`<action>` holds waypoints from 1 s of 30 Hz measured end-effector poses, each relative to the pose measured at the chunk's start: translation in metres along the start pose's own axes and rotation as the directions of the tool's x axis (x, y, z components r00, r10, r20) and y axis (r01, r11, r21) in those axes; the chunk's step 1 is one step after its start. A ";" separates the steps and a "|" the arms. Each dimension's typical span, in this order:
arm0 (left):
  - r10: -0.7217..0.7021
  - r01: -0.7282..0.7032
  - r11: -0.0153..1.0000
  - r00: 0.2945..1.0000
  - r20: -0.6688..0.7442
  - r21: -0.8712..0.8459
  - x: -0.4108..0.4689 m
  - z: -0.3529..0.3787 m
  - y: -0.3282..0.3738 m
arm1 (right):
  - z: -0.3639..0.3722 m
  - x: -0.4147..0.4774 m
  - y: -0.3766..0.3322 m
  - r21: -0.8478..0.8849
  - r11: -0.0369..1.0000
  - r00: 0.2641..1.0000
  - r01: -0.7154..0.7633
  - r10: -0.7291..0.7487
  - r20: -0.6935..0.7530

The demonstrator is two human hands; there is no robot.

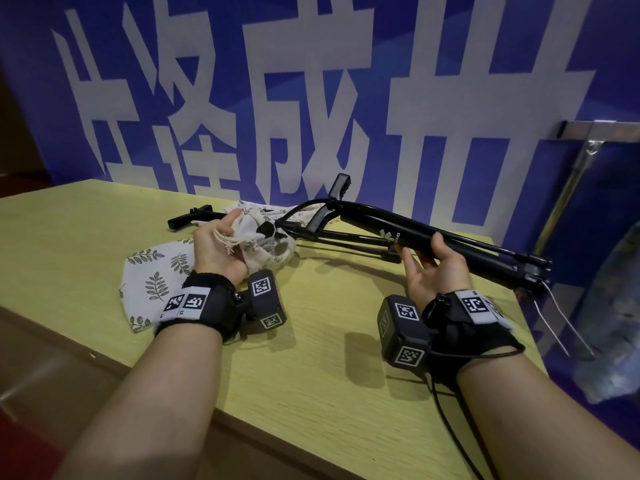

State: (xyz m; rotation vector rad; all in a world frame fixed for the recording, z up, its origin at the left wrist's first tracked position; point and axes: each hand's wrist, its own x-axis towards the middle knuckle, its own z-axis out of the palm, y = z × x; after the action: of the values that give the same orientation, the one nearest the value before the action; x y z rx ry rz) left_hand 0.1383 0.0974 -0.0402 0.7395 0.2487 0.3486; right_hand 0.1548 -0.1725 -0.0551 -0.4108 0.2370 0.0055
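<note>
Left hand (218,247), centre left of the frame, palm up: fingers curled and clamped on the gathered mouth of the cloth bag (156,271), with a pale drawstring (230,239) lying across the palm. The bag is off-white with a grey leaf print; its body lies flat on the table (311,375) to the lower left of that hand. Right hand (436,268), centre right, also palm up: thumb over the top and fingers beneath the black tube (398,230), gripping it near mid-length. The tube runs slantwise from the bag mouth at centre down to the right edge of the table, held just above the surface. Its left end sits at the bag opening; how far it enters cannot be determined. A thin black hose (304,206) curves along it, and two flat black plates (339,188) stand out near the left end. The table is yellow-green wood grain. Both wrists carry black bands (194,306) with square black-and-white markers, and each has a black box (403,334) attached; a cable (450,427) trails from the right one. Behind stands a blue banner (225,150) with large white characters. A metal bracket (588,133) is fixed at upper right.
</note>
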 end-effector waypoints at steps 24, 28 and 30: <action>0.287 -0.260 0.860 0.958 0.005 0.440 0.011 0.005 -0.006 | 0.004 -0.010 0.004 -0.033 0.998 0.992 -0.054 0.057 0.114; 0.292 -0.258 0.749 0.955 0.046 0.611 0.012 0.010 0.012 | 0.006 -0.011 0.003 -0.002 0.997 0.994 -0.072 0.072 0.083; 0.256 -0.241 0.631 0.962 0.096 0.738 0.009 0.016 0.019 | 0.005 -0.012 0.001 0.005 0.997 0.995 -0.079 0.079 0.061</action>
State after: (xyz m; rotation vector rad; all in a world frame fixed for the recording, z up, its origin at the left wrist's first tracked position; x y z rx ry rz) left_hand 0.1475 0.1043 -0.0162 1.6107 0.3101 0.5272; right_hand 0.1442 -0.1686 -0.0482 -0.3933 0.1931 0.0950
